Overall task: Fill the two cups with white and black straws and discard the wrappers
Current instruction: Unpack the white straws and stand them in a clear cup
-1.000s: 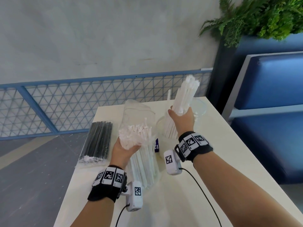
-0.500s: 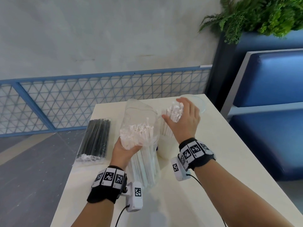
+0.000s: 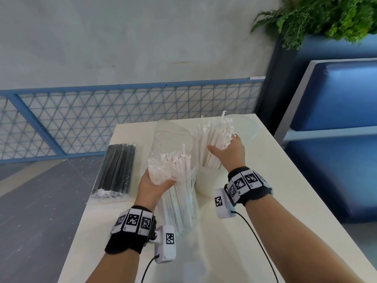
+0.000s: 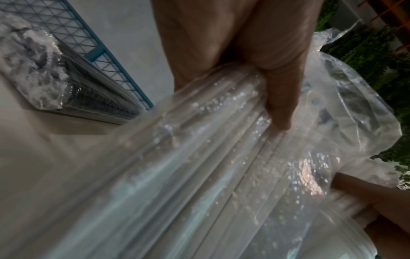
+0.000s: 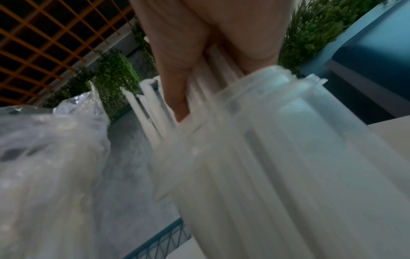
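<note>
My left hand grips a clear plastic bag of white straws that stands upright on the table; in the left wrist view the thumb and fingers of the left hand wrap the bag. To its right stands a white cup holding a fanned bundle of white straws. My right hand curls round that bundle just above the rim, as the right wrist view shows around the right hand and cup. A clear empty cup sits behind. A sealed pack of black straws lies at the left.
The cream table has bare surface at the right and front. A blue mesh railing runs behind it. A blue bench and a green plant stand to the right.
My right hand lowered the raised white straw bundle into the cup, passed over its top, and now holds its side. The left hand kept hold of the bag.
</note>
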### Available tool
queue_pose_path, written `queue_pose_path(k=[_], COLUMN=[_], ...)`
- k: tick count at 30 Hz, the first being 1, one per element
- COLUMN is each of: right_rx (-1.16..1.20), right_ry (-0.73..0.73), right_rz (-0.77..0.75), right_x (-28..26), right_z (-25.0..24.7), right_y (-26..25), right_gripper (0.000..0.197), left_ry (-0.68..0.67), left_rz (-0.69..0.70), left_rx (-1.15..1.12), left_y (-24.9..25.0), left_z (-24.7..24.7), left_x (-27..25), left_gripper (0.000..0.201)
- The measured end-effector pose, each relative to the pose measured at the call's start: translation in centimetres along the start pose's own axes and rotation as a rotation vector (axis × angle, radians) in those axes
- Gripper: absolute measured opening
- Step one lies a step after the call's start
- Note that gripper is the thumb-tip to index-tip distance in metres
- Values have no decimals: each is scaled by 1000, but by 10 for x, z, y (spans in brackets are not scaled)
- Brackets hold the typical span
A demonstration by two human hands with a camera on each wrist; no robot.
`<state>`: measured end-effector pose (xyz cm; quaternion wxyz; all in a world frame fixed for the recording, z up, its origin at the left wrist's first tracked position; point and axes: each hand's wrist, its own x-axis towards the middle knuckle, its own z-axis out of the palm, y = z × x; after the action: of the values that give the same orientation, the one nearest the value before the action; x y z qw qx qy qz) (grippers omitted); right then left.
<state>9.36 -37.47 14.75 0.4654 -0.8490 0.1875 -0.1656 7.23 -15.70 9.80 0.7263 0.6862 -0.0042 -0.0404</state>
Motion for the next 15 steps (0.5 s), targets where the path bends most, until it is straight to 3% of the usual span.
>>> queue_pose_path(k=[3, 7, 9, 12, 15], right_rx=[36, -111, -127, -20, 86], right_ry=[20, 62, 50, 7, 88], right_rz=[-32, -191, -243, -166, -224], right_x=[1, 2, 3, 6, 5], right_z=[0, -1, -3, -7, -8], right_y=[-3, -14, -16, -13, -11], right_gripper=[36, 25, 28, 49, 51], left_ry=[6, 7, 4, 7, 6], left_rz=[-11, -26, -25, -23, -22], left_rx=[0, 0, 5, 2, 4], left_y=[-2, -3, -4, -4, -5], left_z=[-1, -2, -2, -2, -2], left_x=[2, 3, 3, 3, 3], left_gripper=[49, 49, 51, 51, 51])
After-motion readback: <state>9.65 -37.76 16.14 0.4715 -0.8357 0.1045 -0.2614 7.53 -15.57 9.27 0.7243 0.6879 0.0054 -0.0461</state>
